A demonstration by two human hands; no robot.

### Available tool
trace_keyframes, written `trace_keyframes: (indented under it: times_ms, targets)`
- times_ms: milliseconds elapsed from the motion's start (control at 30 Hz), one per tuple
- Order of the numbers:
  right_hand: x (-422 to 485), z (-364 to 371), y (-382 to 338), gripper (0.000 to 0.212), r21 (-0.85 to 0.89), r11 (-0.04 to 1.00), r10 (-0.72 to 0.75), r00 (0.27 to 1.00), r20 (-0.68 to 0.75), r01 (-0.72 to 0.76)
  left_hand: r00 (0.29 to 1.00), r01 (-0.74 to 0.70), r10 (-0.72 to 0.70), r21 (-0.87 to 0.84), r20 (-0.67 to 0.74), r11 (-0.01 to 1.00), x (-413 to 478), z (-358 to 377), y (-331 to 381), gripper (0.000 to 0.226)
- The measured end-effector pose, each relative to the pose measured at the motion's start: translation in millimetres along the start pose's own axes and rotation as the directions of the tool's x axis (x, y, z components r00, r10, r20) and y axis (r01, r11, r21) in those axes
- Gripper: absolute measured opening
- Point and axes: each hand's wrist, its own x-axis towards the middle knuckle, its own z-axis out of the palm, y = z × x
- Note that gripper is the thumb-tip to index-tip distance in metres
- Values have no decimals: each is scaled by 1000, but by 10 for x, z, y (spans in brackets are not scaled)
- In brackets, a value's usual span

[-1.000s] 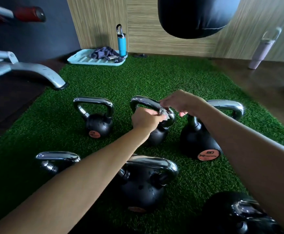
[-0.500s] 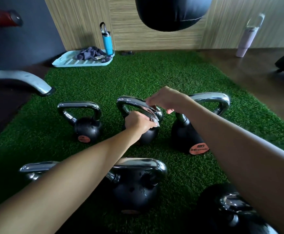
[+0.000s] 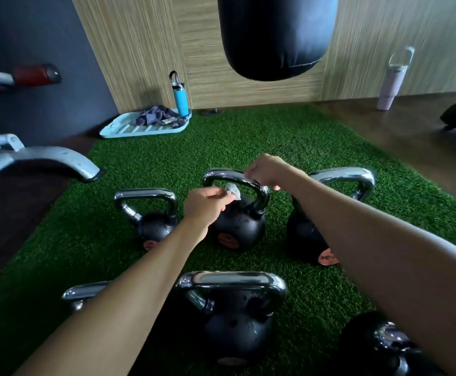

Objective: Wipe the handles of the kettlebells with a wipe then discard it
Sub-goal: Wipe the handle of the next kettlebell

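Hands apart, left hand (image 3: 204, 205) pinching wipe (image 3: 232, 189), right hand (image 3: 267, 170) gripping middle kettlebell handle (image 3: 222, 173), other kettlebells (image 3: 232, 329) around, punching bag (image 3: 273, 36) beyond

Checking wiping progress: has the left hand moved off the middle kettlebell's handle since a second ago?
Yes. The left hand, pinching the wipe, has come off the middle kettlebell's handle, down and leftward.

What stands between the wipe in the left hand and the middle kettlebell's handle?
Nothing visible does. The left hand pinches the wipe just under the handle; the right hand grips the handle's right end, off to the side.
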Motion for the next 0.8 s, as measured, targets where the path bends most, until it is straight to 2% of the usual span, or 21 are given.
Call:
trace_keyframes:
  times_ms: [33,100,167,200,267,400,467,533,667,800]
  targets:
    - [-62,-24,10,26,21,999,-37,999,-39,38,1000,11,-12,-62,-21,998,3,-12,18,20]
    - [-166,-42,84,24,173,973,-139,985,-102,155,999,38,-43,-150,-32,988,7,-22,39,19]
    - [-288,-63,136,28,294,922,-262,965,-6,252,999,45,-45,-169,5,985,3,-10,57,16]
    - [-318,-64,153,31,300,914,-295,955,32,272,999,31,-26,-166,34,986,-1,0,70,16]
    - [-324,-59,177,33,292,910,-314,949,19,295,993,-17,34,-145,115,989,0,28,104,16]
    - [-284,-57,285,26,294,920,-230,964,-136,261,975,-81,93,-64,204,995,63,50,200,13]
    - [-261,-67,341,20,276,936,-155,959,-236,219,988,7,3,-65,154,998,140,52,209,14]
    - [-218,-34,388,23,263,950,-81,949,-304,165,987,163,-158,-150,40,975,233,77,197,16]
    - [-108,150,460,26,232,972,14,973,-231,41,928,329,-359,-228,-101,916,411,185,236,23]
    - [-47,238,503,29,332,943,82,985,-149,-29,897,376,-422,-274,-130,885,609,305,367,40]
